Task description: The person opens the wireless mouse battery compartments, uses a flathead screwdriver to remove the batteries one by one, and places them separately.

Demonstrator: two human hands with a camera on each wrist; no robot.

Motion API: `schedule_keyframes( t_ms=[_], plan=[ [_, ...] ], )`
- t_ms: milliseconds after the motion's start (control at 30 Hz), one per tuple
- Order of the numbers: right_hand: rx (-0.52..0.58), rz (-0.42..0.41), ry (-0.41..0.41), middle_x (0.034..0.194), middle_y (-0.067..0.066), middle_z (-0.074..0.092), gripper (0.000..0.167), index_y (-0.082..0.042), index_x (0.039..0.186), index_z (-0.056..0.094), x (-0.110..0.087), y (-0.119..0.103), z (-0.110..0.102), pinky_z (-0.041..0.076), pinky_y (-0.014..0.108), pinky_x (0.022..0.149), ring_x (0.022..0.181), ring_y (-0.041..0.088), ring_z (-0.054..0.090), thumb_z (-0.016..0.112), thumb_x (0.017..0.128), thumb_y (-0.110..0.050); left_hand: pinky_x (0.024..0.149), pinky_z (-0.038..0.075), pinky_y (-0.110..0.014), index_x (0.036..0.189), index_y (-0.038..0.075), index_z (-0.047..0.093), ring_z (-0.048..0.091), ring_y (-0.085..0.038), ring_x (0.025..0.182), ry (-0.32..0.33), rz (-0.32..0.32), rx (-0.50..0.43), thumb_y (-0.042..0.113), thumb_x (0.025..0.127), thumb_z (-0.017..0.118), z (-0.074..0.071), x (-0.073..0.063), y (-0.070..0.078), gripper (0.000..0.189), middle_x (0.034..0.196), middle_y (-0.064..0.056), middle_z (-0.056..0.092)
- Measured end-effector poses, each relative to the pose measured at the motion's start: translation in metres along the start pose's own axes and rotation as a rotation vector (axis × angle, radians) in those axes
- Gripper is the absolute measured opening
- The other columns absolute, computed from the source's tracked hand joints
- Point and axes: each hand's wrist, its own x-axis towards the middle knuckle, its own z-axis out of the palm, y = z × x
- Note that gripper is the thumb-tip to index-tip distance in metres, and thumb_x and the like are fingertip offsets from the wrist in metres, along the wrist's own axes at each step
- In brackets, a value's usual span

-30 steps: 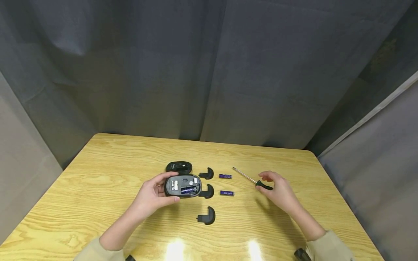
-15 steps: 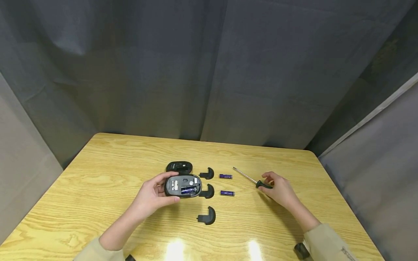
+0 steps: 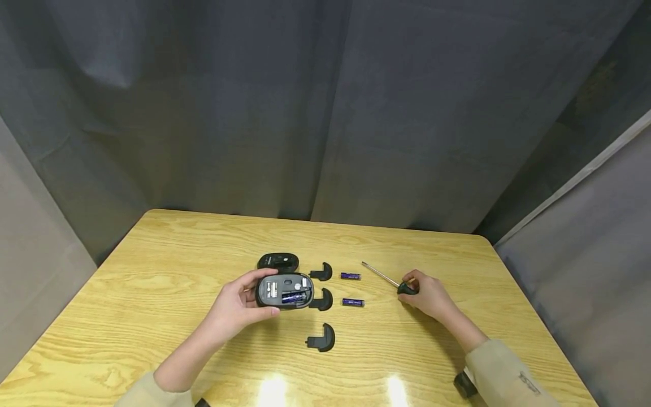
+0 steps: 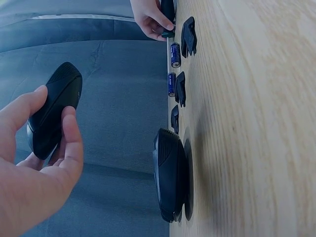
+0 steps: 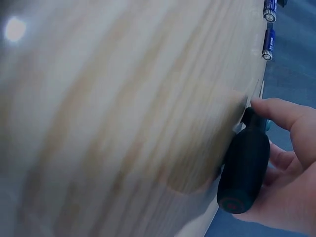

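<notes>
My left hand (image 3: 235, 301) holds a black computer mouse (image 3: 272, 288) by its edges, underside facing up, raised above the table. A purple-blue battery (image 3: 294, 297) lies in its uncovered compartment. In the left wrist view the same mouse (image 4: 59, 106) is tilted between thumb and fingers. Over on the right, my right hand (image 3: 431, 295) pinches the dark green handle of a screwdriver (image 3: 380, 273), whose shaft points to the back left. Close up in the right wrist view, the fingertips sit at the neck of the screwdriver handle (image 5: 244, 168).
Behind the held mouse lies a second black mouse (image 3: 277, 260). Three black battery covers run in a column: far (image 3: 323, 272), middle (image 3: 324, 300) and near (image 3: 325, 338). Two loose batteries, one far (image 3: 350, 276) and one near (image 3: 353, 302), lie on the wooden table (image 3: 152, 305).
My right hand has shifted left, and its fingers have closed in around the screwdriver handle. The left hand and its mouse have stayed nearly still.
</notes>
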Motion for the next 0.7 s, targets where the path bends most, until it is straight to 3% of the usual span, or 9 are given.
schedule_keyframes(
  t_ms=[400,700],
  plan=[
    [-0.026,-0.058,0.004,0.079,0.003,0.057,0.027,-0.006,0.102,0.060,0.0071,0.0043,0.0020,0.043,0.028,0.060,0.070,0.015,0.050,0.074,0.080,-0.012,0.084,0.056,-0.027,0.131,0.014,0.052,0.063,-0.028,0.102,0.008,-0.006,0.019,0.004,0.065,0.083,-0.0012,-0.0017,-0.0004,0.073,0.130,-0.018,0.053],
    [-0.033,-0.078,0.033,0.085,0.006,0.065,0.025,-0.007,0.100,0.061,0.0051,-0.0021,-0.0052,0.050,0.030,0.060,0.076,0.018,0.061,0.075,0.079,-0.011,0.083,0.056,-0.027,0.131,0.013,0.053,0.064,-0.027,0.102,0.017,-0.014,0.010,0.004,0.065,0.083,-0.0012,-0.0023,0.0011,0.073,0.129,-0.018,0.054]
  ],
)
